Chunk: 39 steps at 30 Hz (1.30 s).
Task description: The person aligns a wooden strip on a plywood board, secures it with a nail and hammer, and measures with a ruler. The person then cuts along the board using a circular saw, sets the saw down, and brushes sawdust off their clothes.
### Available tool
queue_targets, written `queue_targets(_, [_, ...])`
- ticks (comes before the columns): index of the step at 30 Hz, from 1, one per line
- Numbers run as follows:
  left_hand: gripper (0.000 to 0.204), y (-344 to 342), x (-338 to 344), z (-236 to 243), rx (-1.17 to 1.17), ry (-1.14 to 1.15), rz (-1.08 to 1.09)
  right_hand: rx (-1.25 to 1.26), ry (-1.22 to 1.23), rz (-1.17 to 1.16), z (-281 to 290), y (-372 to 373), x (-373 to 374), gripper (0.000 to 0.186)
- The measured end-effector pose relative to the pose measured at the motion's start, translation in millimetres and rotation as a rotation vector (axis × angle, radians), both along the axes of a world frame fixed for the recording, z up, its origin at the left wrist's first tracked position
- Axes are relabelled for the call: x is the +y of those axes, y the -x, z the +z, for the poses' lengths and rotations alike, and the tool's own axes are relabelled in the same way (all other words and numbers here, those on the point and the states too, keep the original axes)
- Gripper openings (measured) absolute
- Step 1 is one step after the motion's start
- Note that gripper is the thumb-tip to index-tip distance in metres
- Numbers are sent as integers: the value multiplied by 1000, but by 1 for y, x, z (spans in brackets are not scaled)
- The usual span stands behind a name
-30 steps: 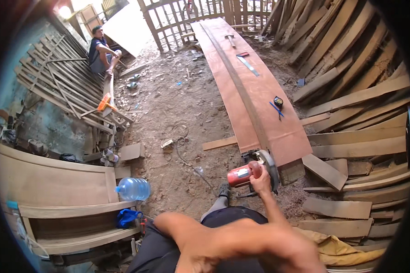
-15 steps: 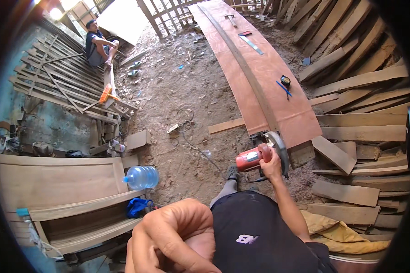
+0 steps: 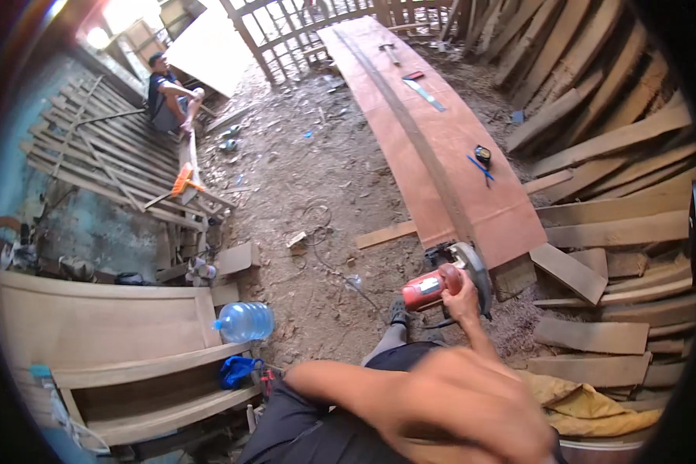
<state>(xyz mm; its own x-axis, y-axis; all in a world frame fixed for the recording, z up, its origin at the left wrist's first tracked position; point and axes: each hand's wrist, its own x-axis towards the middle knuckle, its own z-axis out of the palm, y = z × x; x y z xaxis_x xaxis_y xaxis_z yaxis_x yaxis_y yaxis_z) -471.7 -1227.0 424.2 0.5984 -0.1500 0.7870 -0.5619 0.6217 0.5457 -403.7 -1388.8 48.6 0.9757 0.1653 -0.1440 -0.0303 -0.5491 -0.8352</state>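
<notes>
Half a second ago the left hand (image 3: 475, 398) hung lower left with its fingers curled; now it has swung rightward across the torso as a blur, below the right hand (image 3: 462, 300). How far open it is, or whether it has hold of anything, I cannot tell. The right hand stays closed around the handle of the red circular saw (image 3: 424, 291), which is just to that hand's left, by the near end of the plywood sheet (image 3: 503, 209).

Counting from well left of the right hand: one seated person (image 3: 162, 97), one orange brush (image 3: 183, 179), one blue water bottle (image 3: 247, 322), one blue cloth (image 3: 238, 373). Ahead of the hand, on the sheet: one long wooden strip (image 3: 431, 166), one hammer (image 3: 394, 56), one square (image 3: 425, 93), one slim blue tool (image 3: 480, 168), one tape measure (image 3: 482, 155). Right of the hand: one yellow cloth (image 3: 588, 410), and boards (image 3: 613, 230) overlapping too much to count.

The left arm hides most of the torso; the left fingers are smeared; the saw's blade is out of sight; picture edges cut off outer boards.
</notes>
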Motion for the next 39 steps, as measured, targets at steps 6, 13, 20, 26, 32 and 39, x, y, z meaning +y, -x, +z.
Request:
queue_targets(6, [25,-1,-42,8,103,208,-456,17,2,-12,6,-1,6,56])
queue_targets(13, [21,-11,-48,7,31,139,-565,15,-16,-8,9,2,5,51])
queue_targets(20, [21,4,-62,41,276,97,-423,-29,1,-17,2,1,-2,56])
queue_targets(26, [21,6,-25,15,584,70,-522,12,14,-17,8,4,6,53])
queue_targets(32, [37,52,17,2,23,277,458,-31,5,-32,0,3,2,50])
queue_targets(39, [35,25,32,6,-320,97,873,-9,31,10,1,-3,2,62])
